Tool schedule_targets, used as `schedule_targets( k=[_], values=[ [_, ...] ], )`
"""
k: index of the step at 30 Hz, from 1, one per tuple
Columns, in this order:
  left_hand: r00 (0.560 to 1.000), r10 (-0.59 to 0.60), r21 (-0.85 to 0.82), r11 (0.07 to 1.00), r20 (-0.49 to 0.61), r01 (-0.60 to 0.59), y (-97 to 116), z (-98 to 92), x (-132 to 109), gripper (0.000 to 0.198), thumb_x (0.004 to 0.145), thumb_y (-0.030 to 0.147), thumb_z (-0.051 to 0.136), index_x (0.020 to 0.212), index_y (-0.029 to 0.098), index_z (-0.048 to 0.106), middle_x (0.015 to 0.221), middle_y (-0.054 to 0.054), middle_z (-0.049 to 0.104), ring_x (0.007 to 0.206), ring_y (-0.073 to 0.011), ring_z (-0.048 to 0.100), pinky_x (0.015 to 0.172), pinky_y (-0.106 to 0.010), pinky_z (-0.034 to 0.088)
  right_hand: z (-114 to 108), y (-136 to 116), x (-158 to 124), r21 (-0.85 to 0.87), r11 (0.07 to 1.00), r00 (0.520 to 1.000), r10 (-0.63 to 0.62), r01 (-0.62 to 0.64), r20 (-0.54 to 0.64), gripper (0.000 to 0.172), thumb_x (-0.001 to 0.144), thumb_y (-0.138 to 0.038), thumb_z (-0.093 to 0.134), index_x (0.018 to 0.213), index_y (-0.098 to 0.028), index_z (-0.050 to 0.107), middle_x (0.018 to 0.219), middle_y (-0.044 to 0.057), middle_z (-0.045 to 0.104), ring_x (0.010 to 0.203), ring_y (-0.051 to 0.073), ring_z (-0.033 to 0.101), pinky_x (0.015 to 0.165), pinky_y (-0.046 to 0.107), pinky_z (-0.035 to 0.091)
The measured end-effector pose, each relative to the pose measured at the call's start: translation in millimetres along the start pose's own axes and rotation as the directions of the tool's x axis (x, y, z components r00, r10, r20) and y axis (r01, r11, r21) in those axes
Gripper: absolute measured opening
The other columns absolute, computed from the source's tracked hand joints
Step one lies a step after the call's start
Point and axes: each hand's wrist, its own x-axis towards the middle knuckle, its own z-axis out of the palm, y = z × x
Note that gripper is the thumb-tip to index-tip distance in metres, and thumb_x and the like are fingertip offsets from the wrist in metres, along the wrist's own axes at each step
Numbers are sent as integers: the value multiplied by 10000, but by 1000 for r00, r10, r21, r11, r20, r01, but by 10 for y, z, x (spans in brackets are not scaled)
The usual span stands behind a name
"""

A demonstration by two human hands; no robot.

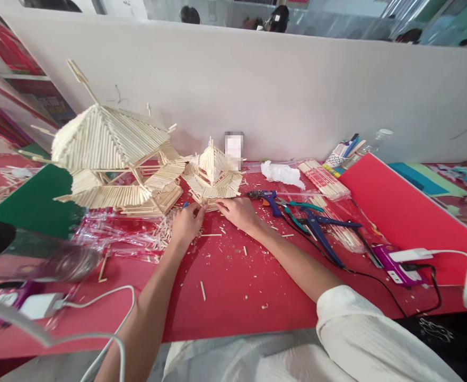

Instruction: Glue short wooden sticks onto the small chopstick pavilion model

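Right at the middle of the red tabletop point(233, 297), close to the white back wall, stands a small stick model point(213, 172) with a peaked roof, its base resting flat on the surface. The left hand point(187, 220) sits at the model's front left corner with its fingers curled in and their tips against the bottom edge; I cannot tell whether it pinches a stick there. The right hand point(237, 211) lies nearly flat and loose, palm down, fingers stretched out so the tips touch the front of the base, gripping nothing. Just left of the small model, and touching it, rises a big stick model point(109, 159) of the same kind, tilted a little, with crumpled plastic wrap point(114, 233) under and before it. Loose stick bits point(203, 291) lie scattered around both hands. To the right are a blue glue gun point(269, 199), blue cutters point(316, 225), a crumpled tissue point(281, 172) and packs of sticks point(323, 178).
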Motion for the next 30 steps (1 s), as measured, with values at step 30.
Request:
schedule_targets(
  k=[30],
  values=[
    [999,29,-3,1000,-21,-29,-11,18,8,353,979,478,536,744,228,621,723,-19,668,703,-179,580,648,-270,246,82,60,-17,56,998,999,-8,11,-51,206,1009,-284,660,1163,-274,797,877,26,805,697,169,737,600,238,420]
  ],
)
